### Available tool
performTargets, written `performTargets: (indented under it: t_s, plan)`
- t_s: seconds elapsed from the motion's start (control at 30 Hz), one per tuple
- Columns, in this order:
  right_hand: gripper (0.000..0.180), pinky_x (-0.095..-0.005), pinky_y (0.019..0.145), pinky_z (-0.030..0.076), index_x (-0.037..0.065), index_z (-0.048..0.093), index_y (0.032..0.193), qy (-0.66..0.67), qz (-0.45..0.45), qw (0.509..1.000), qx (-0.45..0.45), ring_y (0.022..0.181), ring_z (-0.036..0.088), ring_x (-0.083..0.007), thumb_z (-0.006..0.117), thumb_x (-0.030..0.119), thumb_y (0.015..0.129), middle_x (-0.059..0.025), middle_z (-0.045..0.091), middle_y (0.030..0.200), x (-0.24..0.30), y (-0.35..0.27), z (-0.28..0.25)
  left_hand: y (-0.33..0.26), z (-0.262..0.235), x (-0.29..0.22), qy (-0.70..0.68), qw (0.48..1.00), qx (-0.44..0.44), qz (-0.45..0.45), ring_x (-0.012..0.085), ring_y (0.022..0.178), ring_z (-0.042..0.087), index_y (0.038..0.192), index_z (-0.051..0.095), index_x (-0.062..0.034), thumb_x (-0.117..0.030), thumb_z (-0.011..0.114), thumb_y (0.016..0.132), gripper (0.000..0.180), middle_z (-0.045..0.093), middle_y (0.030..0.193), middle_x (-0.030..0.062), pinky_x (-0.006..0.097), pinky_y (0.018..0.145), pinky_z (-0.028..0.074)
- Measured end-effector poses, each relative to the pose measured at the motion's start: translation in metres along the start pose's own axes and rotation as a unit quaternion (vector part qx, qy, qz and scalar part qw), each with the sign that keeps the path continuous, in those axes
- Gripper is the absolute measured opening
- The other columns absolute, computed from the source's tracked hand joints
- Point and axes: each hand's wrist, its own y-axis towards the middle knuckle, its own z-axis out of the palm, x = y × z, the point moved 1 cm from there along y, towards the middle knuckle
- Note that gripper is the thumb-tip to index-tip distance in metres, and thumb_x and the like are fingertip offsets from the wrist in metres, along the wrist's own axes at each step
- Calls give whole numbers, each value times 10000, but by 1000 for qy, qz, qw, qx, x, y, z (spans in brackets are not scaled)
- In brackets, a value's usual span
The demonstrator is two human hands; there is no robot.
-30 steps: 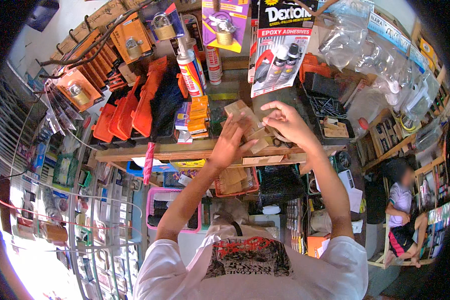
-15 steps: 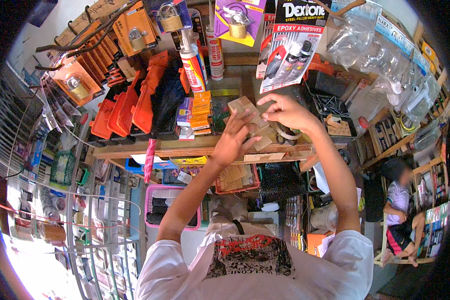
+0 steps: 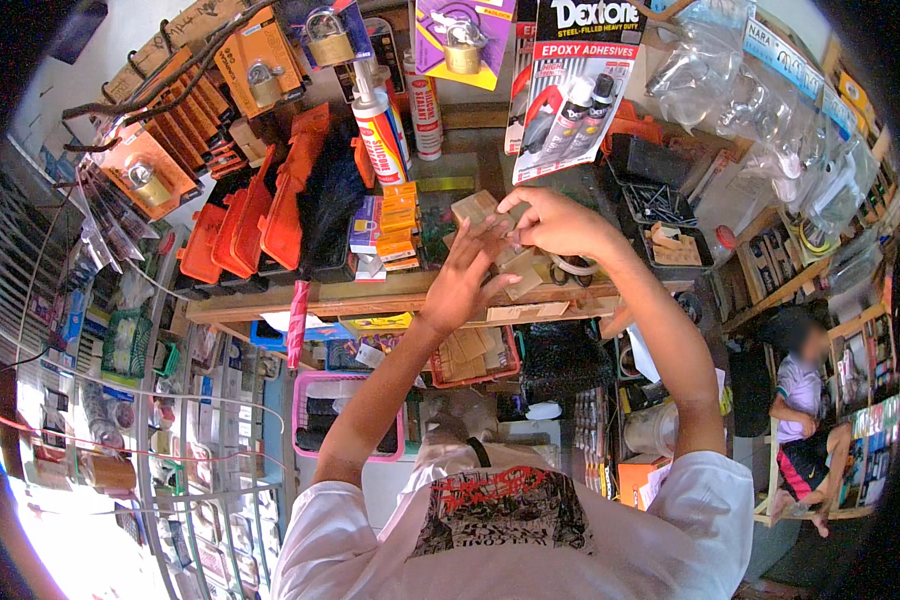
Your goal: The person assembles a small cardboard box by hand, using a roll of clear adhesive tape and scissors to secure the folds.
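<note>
A small tan wooden block (image 3: 478, 208) is being pinched by the right hand (image 3: 555, 222) above the wooden shelf (image 3: 370, 298), raised clear of the stock. It is being steadied by the spread fingers of the left hand (image 3: 462, 283), touching from below.

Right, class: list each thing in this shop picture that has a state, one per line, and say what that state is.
Right hand: raised, grip closed on a small brown box.
Left hand: raised, fingers touching the brown boxes on the shelf.
Padlock cards: hanging, locks shut.
Sealant tube: upright, capped.
Pink basket: holds dark items.
Red basket: filled with brown boxes.
</note>
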Motion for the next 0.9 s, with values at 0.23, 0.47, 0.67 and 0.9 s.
performTargets:
  t_s: [0.23, 0.47, 0.67, 0.9]
  plan:
    - [479, -336, 715, 514, -16, 491, 1361, -74, 2, 997, -36, 797, 675, -194, 619, 3, 900, -160, 719, 895, 11, -2, 3, -1, 1, 0, -9, 1000, -2, 8, 329, 1423, 404, 1254, 608, -78, -290, 760, 839, 491, 518, 1456, 108, 554, 1207, 258]
    - [533, -423, 870, 527, -22, 450, 1422, -183, -1, 980, -72, 982, 686, -335, 608, 98, 927, -231, 692, 1091, 26, -5, 4, -3, 3, 2, -1, 1000, -5, 15, 334, 1425, 401, 1217, 628, -76, -282, 770, 832, 459, 515, 1456, 124, 569, 1199, 264]
    - [577, -454, 1089, 422, -23, 416, 1457, -240, 36, 967, -80, 1288, 529, -398, 568, 217, 955, -280, 550, 1373, 41, -6, 6, -3, 3, 3, -9, 1000, -9, 20, 339, 1424, 401, 1179, 641, -63, -267, 773, 833, 423, 532, 1426, 148, 577, 1198, 260]
    - [660, -504, 1026, 457, -26, 370, 1497, -315, 44, 944, -88, 1110, 638, -426, 565, 231, 922, -287, 661, 1169, 71, -14, 7, -1, 0, 0, -15, 1000, -3, 16, 352, 1418, 403, 1219, 625, -54, -244, 763, 851, 436, 534, 1420, 161, 584, 1197, 252]
